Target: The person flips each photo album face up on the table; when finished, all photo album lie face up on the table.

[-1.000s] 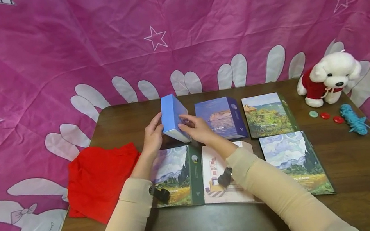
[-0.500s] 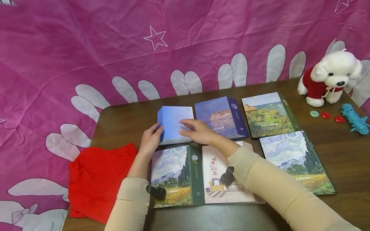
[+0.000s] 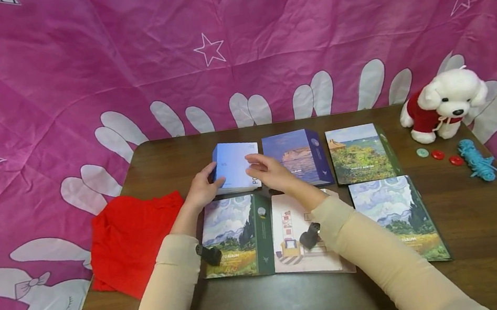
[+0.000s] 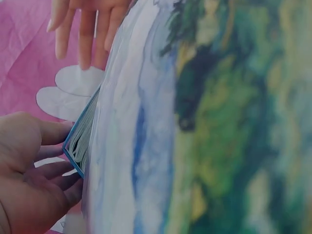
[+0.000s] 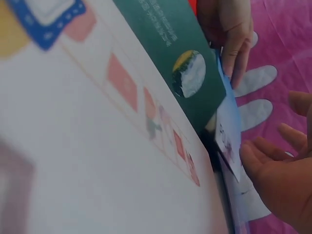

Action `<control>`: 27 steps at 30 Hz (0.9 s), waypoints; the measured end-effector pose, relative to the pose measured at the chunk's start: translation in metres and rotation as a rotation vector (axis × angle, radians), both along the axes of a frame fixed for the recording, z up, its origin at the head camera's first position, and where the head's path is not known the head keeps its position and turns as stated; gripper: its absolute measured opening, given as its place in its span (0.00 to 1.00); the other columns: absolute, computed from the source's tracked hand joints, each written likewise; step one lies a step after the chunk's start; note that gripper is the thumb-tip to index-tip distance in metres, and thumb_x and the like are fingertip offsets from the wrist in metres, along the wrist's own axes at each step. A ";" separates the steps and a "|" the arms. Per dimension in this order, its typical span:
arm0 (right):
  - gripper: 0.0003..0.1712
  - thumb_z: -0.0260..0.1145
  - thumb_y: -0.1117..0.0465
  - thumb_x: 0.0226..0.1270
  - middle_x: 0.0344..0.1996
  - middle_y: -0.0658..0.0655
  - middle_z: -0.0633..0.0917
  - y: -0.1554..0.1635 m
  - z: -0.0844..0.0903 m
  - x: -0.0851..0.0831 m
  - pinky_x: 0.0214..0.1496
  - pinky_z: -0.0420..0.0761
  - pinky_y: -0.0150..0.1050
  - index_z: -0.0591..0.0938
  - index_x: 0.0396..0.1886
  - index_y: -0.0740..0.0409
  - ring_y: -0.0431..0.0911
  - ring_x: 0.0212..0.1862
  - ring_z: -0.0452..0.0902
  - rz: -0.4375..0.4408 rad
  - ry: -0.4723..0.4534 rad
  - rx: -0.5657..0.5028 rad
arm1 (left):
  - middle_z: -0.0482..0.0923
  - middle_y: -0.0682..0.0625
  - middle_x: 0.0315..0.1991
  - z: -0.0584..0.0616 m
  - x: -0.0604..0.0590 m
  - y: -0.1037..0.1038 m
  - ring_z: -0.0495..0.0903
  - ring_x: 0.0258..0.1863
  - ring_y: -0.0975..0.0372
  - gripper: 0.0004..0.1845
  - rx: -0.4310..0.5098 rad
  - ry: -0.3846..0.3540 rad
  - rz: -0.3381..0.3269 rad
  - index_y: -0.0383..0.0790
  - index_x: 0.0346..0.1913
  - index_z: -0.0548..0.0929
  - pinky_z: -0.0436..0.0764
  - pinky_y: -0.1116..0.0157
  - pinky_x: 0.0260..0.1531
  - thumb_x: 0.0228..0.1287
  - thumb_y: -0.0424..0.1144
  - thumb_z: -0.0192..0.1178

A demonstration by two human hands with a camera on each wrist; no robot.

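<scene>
A thick blue album (image 3: 232,166) lies on the table at the back left of the group, with part of some large dark lettering visible at its right side. My left hand (image 3: 201,186) holds its left edge, thumb on the cover and fingers along the spine. In the left wrist view the page edges of the blue album (image 4: 84,134) show between its covers. My right hand (image 3: 272,173) hovers at the right side of the cover with spread fingers; in the right wrist view that hand (image 5: 282,170) pinches nothing. Whether its fingertips touch the cover is unclear.
Around it lie a purple-blue album (image 3: 295,156), a garden-picture album (image 3: 357,155), two wheat-field albums (image 3: 228,232) and a pale room-picture album (image 3: 290,244). Red cloth (image 3: 134,240) lies left. A plush dog (image 3: 443,101), buttons (image 3: 437,155) and blue yarn (image 3: 475,160) sit right.
The blue album has gone from standing tilted on edge to lying flat. My right hand has shifted slightly right, uncovering lettering on its cover, while my left stays at its left edge.
</scene>
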State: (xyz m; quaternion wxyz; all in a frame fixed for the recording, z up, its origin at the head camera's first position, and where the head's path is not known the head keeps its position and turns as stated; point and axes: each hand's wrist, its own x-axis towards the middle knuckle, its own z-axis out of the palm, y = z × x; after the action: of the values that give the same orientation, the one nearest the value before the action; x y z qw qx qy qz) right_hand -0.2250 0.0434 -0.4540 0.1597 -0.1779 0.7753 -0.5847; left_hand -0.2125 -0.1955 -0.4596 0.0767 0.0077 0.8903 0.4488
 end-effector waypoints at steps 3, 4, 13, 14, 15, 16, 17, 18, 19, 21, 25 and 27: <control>0.31 0.61 0.56 0.78 0.71 0.62 0.71 0.009 0.003 -0.001 0.70 0.71 0.49 0.67 0.76 0.60 0.54 0.71 0.69 -0.073 0.022 -0.026 | 0.56 0.36 0.78 0.002 0.001 0.004 0.55 0.77 0.45 0.34 -0.014 0.013 0.003 0.33 0.78 0.59 0.56 0.49 0.75 0.75 0.39 0.57; 0.31 0.61 0.56 0.78 0.71 0.63 0.72 0.014 0.004 -0.002 0.71 0.71 0.49 0.67 0.75 0.60 0.54 0.70 0.69 -0.104 0.028 -0.033 | 0.55 0.36 0.78 0.003 0.001 0.006 0.54 0.77 0.45 0.34 -0.024 0.029 0.000 0.33 0.78 0.59 0.55 0.49 0.75 0.75 0.40 0.57; 0.32 0.60 0.55 0.78 0.70 0.62 0.72 0.062 0.025 -0.005 0.71 0.70 0.46 0.65 0.77 0.56 0.53 0.72 0.67 -0.326 0.105 -0.061 | 0.58 0.40 0.78 0.023 0.002 0.045 0.57 0.77 0.50 0.32 0.134 0.251 0.037 0.34 0.77 0.62 0.59 0.55 0.75 0.76 0.42 0.55; 0.32 0.60 0.55 0.78 0.70 0.61 0.72 0.067 0.027 -0.005 0.72 0.69 0.45 0.65 0.77 0.56 0.52 0.72 0.66 -0.341 0.121 -0.060 | 0.58 0.41 0.78 0.024 0.002 0.049 0.57 0.77 0.51 0.32 0.169 0.259 0.041 0.34 0.77 0.62 0.60 0.56 0.74 0.77 0.42 0.55; 0.31 0.60 0.56 0.78 0.70 0.60 0.72 0.072 0.029 -0.005 0.72 0.69 0.45 0.65 0.77 0.56 0.52 0.73 0.66 -0.357 0.135 -0.062 | 0.59 0.42 0.78 0.025 0.002 0.054 0.57 0.77 0.53 0.31 0.200 0.268 0.045 0.35 0.77 0.63 0.60 0.57 0.74 0.77 0.42 0.55; 0.31 0.60 0.55 0.78 0.70 0.59 0.72 0.076 0.030 -0.005 0.72 0.69 0.44 0.66 0.76 0.55 0.51 0.72 0.66 -0.376 0.151 -0.058 | 0.59 0.42 0.78 0.026 0.003 0.059 0.56 0.77 0.54 0.31 0.225 0.275 0.048 0.35 0.77 0.63 0.60 0.58 0.74 0.77 0.41 0.54; 0.31 0.60 0.56 0.78 0.69 0.59 0.73 0.080 0.031 -0.006 0.72 0.68 0.43 0.66 0.76 0.56 0.51 0.72 0.66 -0.397 0.163 -0.066 | 0.60 0.42 0.77 0.026 0.003 0.063 0.56 0.77 0.55 0.30 0.247 0.286 0.051 0.35 0.77 0.63 0.60 0.59 0.74 0.77 0.40 0.54; 0.30 0.60 0.57 0.78 0.69 0.59 0.73 0.084 0.031 -0.006 0.72 0.68 0.42 0.67 0.76 0.56 0.51 0.72 0.67 -0.417 0.167 -0.082 | 0.60 0.42 0.77 0.026 0.003 0.067 0.56 0.78 0.55 0.29 0.262 0.294 0.050 0.35 0.76 0.64 0.60 0.60 0.74 0.78 0.40 0.54; 0.30 0.60 0.57 0.78 0.68 0.59 0.74 0.088 0.032 -0.006 0.72 0.69 0.41 0.68 0.75 0.56 0.51 0.71 0.68 -0.441 0.165 -0.101 | 0.61 0.43 0.77 0.025 0.003 0.071 0.57 0.77 0.56 0.29 0.271 0.304 0.050 0.35 0.76 0.65 0.60 0.61 0.74 0.78 0.39 0.54; 0.30 0.60 0.58 0.78 0.68 0.61 0.74 0.096 0.032 -0.005 0.72 0.68 0.42 0.67 0.75 0.57 0.51 0.71 0.68 -0.471 0.147 -0.137 | 0.63 0.43 0.76 0.022 0.003 0.077 0.58 0.77 0.56 0.27 0.270 0.324 0.042 0.34 0.75 0.66 0.61 0.61 0.74 0.78 0.39 0.53; 0.31 0.59 0.57 0.79 0.70 0.64 0.71 0.110 0.030 -0.002 0.74 0.66 0.44 0.65 0.76 0.59 0.52 0.73 0.65 -0.495 0.070 -0.167 | 0.63 0.45 0.76 0.018 0.006 0.089 0.58 0.77 0.56 0.27 0.269 0.321 0.020 0.36 0.75 0.68 0.60 0.58 0.74 0.78 0.41 0.53; 0.31 0.58 0.57 0.79 0.71 0.64 0.70 0.116 0.027 0.000 0.75 0.65 0.44 0.65 0.76 0.60 0.52 0.73 0.64 -0.519 0.040 -0.174 | 0.63 0.46 0.76 0.016 0.007 0.095 0.58 0.77 0.56 0.27 0.275 0.308 0.010 0.38 0.75 0.68 0.60 0.58 0.74 0.78 0.43 0.53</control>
State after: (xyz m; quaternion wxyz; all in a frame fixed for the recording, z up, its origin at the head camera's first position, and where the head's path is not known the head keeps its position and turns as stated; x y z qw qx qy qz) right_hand -0.2251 0.1596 -0.4268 -0.0268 0.0020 0.7449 -0.6666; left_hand -0.2051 -0.1009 -0.4437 -0.0643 0.0820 0.8220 0.5599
